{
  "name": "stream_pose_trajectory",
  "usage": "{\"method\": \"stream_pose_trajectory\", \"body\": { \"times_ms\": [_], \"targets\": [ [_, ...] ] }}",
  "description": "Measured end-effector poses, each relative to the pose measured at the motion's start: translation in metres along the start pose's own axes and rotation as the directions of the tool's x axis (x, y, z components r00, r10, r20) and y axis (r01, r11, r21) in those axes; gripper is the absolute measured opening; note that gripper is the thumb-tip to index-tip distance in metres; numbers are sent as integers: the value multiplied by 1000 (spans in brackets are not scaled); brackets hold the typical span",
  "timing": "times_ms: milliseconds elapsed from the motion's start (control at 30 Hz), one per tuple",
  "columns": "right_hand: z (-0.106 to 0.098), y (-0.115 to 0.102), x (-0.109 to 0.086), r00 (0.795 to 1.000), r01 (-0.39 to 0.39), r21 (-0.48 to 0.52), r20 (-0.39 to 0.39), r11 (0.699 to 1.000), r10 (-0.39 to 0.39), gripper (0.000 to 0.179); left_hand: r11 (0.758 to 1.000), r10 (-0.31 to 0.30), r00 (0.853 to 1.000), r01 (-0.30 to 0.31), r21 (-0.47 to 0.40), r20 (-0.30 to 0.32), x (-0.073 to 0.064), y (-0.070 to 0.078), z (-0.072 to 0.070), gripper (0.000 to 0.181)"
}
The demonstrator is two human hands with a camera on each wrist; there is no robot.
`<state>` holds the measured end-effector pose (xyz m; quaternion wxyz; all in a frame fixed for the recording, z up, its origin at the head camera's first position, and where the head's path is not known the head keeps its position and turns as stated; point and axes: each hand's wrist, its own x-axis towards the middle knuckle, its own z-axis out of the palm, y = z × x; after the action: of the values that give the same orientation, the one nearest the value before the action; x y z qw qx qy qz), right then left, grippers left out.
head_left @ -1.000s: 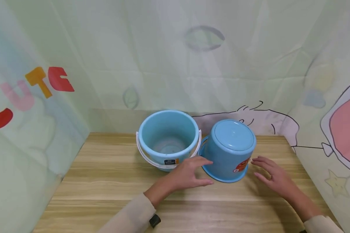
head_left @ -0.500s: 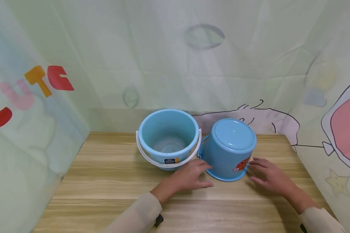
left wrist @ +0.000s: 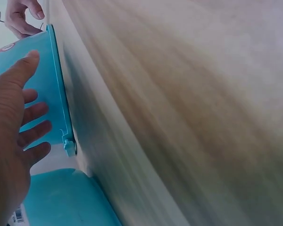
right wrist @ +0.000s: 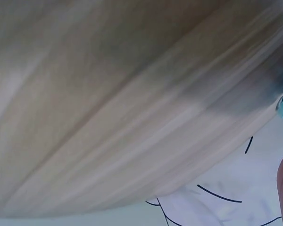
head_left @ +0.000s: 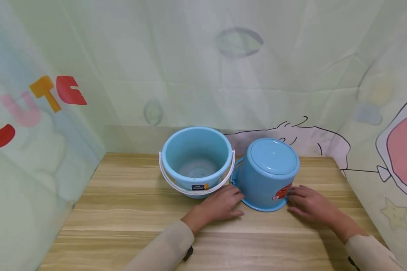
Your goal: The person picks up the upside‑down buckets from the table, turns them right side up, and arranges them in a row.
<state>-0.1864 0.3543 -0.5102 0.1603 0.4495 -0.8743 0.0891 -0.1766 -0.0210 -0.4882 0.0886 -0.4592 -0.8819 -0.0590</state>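
An upside-down blue bucket [head_left: 271,177] with a red label stands on the wooden table, base up and rim down. At its left side is my left hand [head_left: 220,204]; the left wrist view shows the fingers [left wrist: 35,113] relaxed and spread in front of the bucket's wall. My right hand [head_left: 310,206] is at the opposite side by the lower rim, fingers loosely bent; whether it touches the rim is unclear. Left of that bucket, an upright light-blue bucket [head_left: 176,180] has its white handle [head_left: 171,184] hanging down in front.
The wooden table [head_left: 122,214] runs up to a printed curtain [head_left: 190,75] at the back and sides. The two buckets stand close together near the back. The right wrist view shows mostly table and curtain, with a bit of the blue rim at its right edge.
My left hand has lowered and moved slightly right toward the upside-down bucket. My right hand has come in left and down to its rim. Both buckets have stayed put.
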Motion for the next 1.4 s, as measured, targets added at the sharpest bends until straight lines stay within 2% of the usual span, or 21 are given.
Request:
{"method": "stream_pose_trajectory", "body": {
  "times_ms": [167,333,700,1000,1200,1400],
  "targets": [
    [0,4,1,998,40,-23,45,999,-39,38,997,10,1000,-12,76,26,6,0,2,42],
    [1,7,2,995,82,-30,63,996,-80,37,993,25,999,-30,110,47,12,-1,6,37],
    [3,11,6,993,91,-46,75,995,-87,37,995,41,999,-44,91,33,20,-8,13,28],
    [9,7,9,997,77,-54,14,996,-76,38,996,3,999,0,92,-35,24,-10,22,21],
    [13,6,8,996,88,-66,-6,994,-88,33,993,-57,998,60,100,-29,26,-7,28,22],
    [15,6,8,994,104,-54,-17,993,-105,33,992,-78,997,79,102,-14,25,-4,26,23]
  ]
}}
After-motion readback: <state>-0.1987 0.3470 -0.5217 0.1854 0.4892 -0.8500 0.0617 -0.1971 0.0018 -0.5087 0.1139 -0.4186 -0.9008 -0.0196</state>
